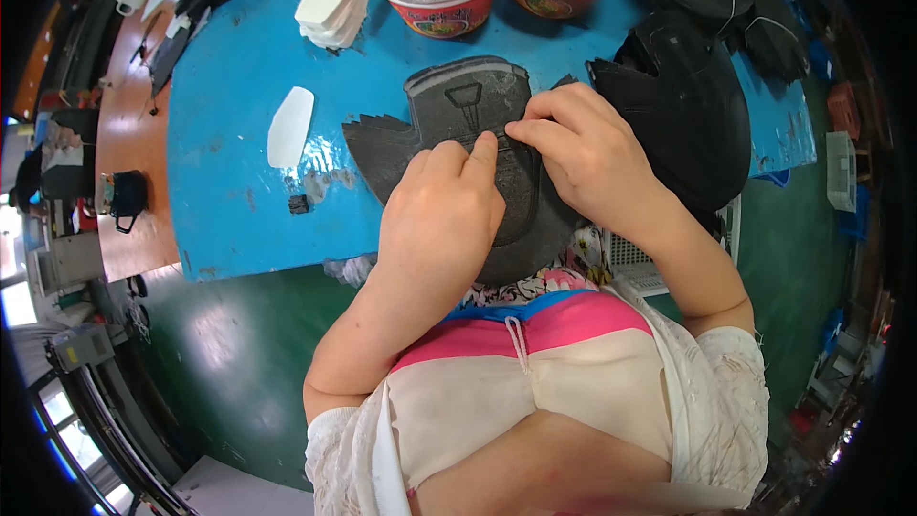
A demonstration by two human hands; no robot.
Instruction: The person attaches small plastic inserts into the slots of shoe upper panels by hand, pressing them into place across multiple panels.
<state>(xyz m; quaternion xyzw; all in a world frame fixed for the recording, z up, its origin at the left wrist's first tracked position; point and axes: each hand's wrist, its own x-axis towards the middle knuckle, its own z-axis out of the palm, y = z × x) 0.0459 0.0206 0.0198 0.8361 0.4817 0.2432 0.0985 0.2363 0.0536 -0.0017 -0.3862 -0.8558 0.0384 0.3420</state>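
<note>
Blue table [229,220], worn and shiny in patches, in front of the seated-or-standing worker; can't tell which from where I am. At its right, a bulky black piece [702,110] with a rounded outline.

Black panel [439,96] at the near edge, between worker and table; its lower end seems to reach past the edge toward the lap. Broad, thin-looking, matte, jagged notches on the left wing, raised strips on its face. My guess: light, bendy rather than rigid, not slippery, hard to break; notched tips likely the floppiest part. Best hold probably the broad body near the sides, clear of the tips and raised lines.

Left hand [441,196] back-up over the panel's middle, one digit stretched forward to the raised lines, the rest folded under. Right hand [592,153] comes in from the right, wrist bent inward, fingers curled, leading tip close by the left's. Tips nearly meet; whether either pinches anything, can't tell.

Left of the panel: white cut-out [290,127], small black chip [299,204].
</note>
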